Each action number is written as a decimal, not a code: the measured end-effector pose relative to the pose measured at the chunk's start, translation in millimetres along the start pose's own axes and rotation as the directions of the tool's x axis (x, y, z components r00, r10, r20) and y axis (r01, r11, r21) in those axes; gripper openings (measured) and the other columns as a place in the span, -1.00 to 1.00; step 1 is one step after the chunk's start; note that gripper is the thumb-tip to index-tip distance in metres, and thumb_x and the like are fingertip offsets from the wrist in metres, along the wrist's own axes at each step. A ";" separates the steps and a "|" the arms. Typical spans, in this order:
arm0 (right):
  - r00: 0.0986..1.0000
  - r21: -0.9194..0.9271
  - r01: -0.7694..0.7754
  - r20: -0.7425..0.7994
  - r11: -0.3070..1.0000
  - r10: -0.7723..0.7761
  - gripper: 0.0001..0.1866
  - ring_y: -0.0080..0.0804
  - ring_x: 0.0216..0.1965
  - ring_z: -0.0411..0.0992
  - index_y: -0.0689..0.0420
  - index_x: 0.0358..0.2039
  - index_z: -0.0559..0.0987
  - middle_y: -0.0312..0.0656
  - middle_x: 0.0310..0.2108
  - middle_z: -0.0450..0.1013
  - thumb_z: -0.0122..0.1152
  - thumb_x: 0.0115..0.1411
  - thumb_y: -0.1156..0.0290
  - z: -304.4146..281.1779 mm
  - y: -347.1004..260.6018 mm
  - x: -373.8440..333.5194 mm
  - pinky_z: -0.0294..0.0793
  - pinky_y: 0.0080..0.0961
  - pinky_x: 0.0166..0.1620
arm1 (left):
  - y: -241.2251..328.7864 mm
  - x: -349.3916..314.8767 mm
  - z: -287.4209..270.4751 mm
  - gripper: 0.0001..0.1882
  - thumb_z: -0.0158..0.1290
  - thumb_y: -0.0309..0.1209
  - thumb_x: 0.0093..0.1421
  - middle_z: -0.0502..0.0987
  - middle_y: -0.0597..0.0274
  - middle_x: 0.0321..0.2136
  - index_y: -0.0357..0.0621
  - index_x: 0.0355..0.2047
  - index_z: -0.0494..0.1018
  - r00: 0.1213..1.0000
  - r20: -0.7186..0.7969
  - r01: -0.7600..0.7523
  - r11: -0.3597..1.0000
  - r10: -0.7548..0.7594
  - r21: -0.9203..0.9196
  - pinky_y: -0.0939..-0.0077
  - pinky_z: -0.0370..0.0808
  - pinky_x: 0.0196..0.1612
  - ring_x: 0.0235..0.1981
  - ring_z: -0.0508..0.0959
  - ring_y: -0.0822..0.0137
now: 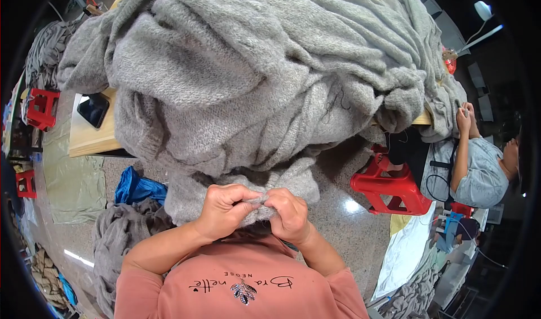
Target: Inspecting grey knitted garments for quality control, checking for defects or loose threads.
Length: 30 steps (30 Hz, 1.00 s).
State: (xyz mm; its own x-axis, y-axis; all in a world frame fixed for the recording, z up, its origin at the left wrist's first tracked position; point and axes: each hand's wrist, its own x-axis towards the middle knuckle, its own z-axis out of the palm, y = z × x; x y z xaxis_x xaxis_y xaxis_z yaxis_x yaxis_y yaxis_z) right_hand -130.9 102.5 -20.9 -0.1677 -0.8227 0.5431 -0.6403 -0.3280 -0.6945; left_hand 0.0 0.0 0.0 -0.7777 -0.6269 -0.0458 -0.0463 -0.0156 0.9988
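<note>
Both hands [228, 206] [289, 213] pinching grey knit [189, 199], visible long axis approx. L–R.

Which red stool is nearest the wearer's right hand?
The red stool beside the light-shirted co-worker, rightward of the right hand. It shows largest; the red stools at far left look smaller and farther off.

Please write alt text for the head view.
The left hand and right hand pinch gray knit cloth in front of a pink shirt. Beyond, a big gray knit heap covers much of a table, with a phone at left and a co-worker at right.
</note>
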 end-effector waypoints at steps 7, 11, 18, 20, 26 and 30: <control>0.992 -0.122 -0.125 0.009 0.985 0.127 -0.61 -0.18 -0.64 0.36 0.34 -0.42 0.41 -0.06 -0.59 0.34 -0.13 -0.42 0.73 0.9 -2.1 2.1 0.37 -0.42 -0.56 | -8.2 -0.6 0.3 -0.80 0.06 -0.74 -0.16 0.52 0.19 -0.57 -0.27 -0.47 0.51 0.995 -0.025 -0.090 0.985 0.095 0.144 0.65 0.39 -0.51 -0.55 0.49 0.49; 0.992 -0.194 -0.126 0.007 0.973 0.130 -0.63 -0.18 -0.68 0.31 0.34 -0.44 0.42 -0.09 -0.66 0.29 -0.12 -0.42 0.71 2.8 -3.9 0.8 0.32 -0.40 -0.60 | -10.3 -1.1 0.7 -0.82 0.06 -0.74 -0.18 0.51 0.16 -0.59 -0.26 -0.51 0.49 0.986 -0.046 -0.145 0.962 0.160 0.230 0.62 0.40 -0.53 -0.58 0.50 0.43; 0.976 -0.015 -0.218 -0.028 0.976 0.218 -0.69 -0.20 -0.69 0.27 0.26 -0.50 0.41 -0.13 -0.69 0.22 -0.06 -0.39 0.72 5.1 -7.3 1.1 0.26 -0.38 -0.62 | -10.1 -2.9 5.2 -0.82 0.06 -0.73 -0.20 0.50 0.12 -0.60 -0.24 -0.53 0.45 0.934 -0.066 -0.309 0.885 0.352 0.349 0.55 0.42 -0.56 -0.62 0.50 0.28; 0.976 -0.068 -0.212 -0.057 0.975 0.208 -0.70 -0.19 -0.68 0.28 0.27 -0.50 0.41 -0.12 -0.67 0.25 -0.06 -0.39 0.72 6.2 -10.3 -0.4 0.27 -0.38 -0.62 | -10.0 -2.0 6.4 -0.79 0.06 -0.72 -0.21 0.49 0.11 -0.59 -0.23 -0.51 0.43 0.881 -0.050 -0.412 0.815 0.470 0.408 0.53 0.43 -0.58 -0.62 0.50 0.25; 0.959 0.142 -0.260 -0.082 0.955 0.273 -0.71 -0.20 -0.69 0.28 0.28 -0.50 0.41 -0.12 -0.67 0.25 -0.04 -0.39 0.71 4.7 -11.5 2.7 0.27 -0.40 -0.62 | -11.0 -1.5 5.6 -0.74 0.03 -0.73 -0.25 0.48 0.13 -0.59 -0.24 -0.46 0.42 0.787 0.015 -0.545 0.682 0.617 0.488 0.53 0.43 -0.60 -0.61 0.51 0.25; 0.977 -0.020 -0.208 -0.049 0.978 0.207 -0.71 -0.22 -0.70 0.27 0.28 -0.51 0.41 -0.14 -0.69 0.23 -0.03 -0.39 0.70 2.5 -15.3 1.8 0.27 -0.40 -0.63 | -12.9 -2.3 4.0 -0.74 0.04 -0.72 -0.25 0.48 0.13 -0.59 -0.24 -0.46 0.42 0.794 0.011 -0.544 0.701 0.608 0.462 0.54 0.44 -0.59 -0.61 0.51 0.25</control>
State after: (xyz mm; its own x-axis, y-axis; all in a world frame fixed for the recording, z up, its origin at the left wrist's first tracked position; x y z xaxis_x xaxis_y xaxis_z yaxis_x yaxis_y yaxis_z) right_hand -119.6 104.8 -10.4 -0.3326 -0.8492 0.4103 -0.6061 -0.1409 -0.7828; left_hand -0.1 4.8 -12.9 -0.6526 -0.4981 0.5710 0.1008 0.6898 0.7169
